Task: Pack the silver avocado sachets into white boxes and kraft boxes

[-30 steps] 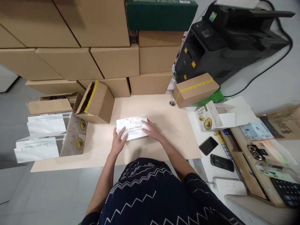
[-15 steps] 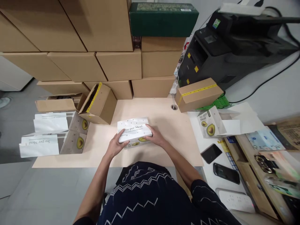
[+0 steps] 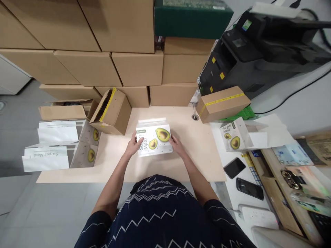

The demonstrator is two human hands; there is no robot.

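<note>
Head view: I see the left hand (image 3: pixel 133 145) and right hand (image 3: pixel 178 146), partly curled, gripping opposite ends of the white box (image 3: pixel 153 140) over the table (image 3: pixel 199 155); uneven squeezing could buckle it or let it slip.

Grey floor (image 3: pixel 51 203) (tiled), pale wall (image 3: pixel 307 108).

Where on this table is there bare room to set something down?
One bare patch of table lies between the right hand, at the held box, and the table's right edge. Another lies between the left hand and the white boxes. It's crowded around those boxes and the open brown boxes, and beside the phones.
</note>
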